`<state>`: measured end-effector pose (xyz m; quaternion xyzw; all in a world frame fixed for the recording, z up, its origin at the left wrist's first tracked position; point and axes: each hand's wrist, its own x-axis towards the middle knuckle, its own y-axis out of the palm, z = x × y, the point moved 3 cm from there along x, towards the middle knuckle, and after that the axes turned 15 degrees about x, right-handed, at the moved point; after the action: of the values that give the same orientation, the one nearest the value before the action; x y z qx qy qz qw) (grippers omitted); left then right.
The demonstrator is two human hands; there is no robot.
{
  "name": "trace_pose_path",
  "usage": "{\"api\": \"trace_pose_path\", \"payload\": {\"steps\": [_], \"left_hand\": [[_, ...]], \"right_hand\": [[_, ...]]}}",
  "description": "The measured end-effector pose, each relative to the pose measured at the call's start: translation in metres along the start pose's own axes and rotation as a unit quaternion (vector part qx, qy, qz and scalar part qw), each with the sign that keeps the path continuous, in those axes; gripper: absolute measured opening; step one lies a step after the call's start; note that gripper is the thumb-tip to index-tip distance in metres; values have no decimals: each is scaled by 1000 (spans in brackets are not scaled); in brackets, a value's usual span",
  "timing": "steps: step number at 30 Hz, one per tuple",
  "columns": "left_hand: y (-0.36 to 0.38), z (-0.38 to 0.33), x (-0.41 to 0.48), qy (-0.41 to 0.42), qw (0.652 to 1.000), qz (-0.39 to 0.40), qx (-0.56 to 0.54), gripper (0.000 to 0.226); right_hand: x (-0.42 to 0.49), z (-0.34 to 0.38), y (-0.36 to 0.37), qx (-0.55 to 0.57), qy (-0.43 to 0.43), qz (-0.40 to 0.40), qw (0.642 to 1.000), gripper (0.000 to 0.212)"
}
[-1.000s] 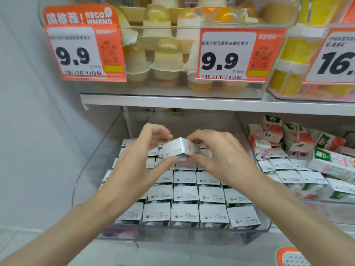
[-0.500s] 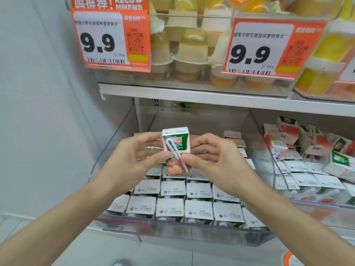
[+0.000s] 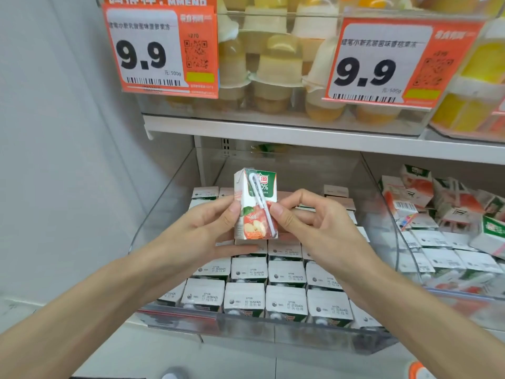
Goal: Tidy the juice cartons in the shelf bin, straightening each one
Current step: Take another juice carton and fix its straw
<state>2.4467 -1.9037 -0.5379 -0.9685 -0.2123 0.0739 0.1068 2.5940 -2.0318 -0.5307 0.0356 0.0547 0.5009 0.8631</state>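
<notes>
An apple juice carton (image 3: 255,206), white with a green top, an apple picture and a straw taped across its front, is held upright above the clear shelf bin (image 3: 273,328). My left hand (image 3: 203,231) grips its left side, thumb on the front. My right hand (image 3: 314,225) pinches its right edge with thumb and fingers. Below, the bin holds neat rows of upright cartons (image 3: 285,272), white tops with date print facing up. The rows behind my hands are hidden.
A second clear bin (image 3: 404,242) on the right holds several cartons (image 3: 426,201) lying jumbled. Above, a white shelf (image 3: 300,135) carries jelly cups (image 3: 276,75) and two orange 9.9 price tags (image 3: 161,47). A grey wall (image 3: 68,160) stands to the left.
The carton lay on its side low over the rows a second ago; both hands have lifted it and turned it upright with its front facing me. The view has shifted closer.
</notes>
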Motion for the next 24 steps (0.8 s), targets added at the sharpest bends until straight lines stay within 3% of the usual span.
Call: {"api": "trace_pose_path", "payload": {"steps": [4,8,13,19,24], "left_hand": [[0,0,0,-20,997,-6,-78,41],[-2,-4,-1,0,999,-49,-8,37],[-5,-4,1,-1,997,-77,-32,36],[0,0,4,-12,998,-57,-32,32],[-1,-1,4,-32,995,-72,-55,36]], "right_hand": [[-1,2,1,-41,7,15,999,26],[-2,0,3,-92,15,26,995,36],[1,6,-4,-57,13,32,998,48],[0,5,-5,-10,21,41,999,25],[2,5,-5,-70,-26,15,997,27]]}}
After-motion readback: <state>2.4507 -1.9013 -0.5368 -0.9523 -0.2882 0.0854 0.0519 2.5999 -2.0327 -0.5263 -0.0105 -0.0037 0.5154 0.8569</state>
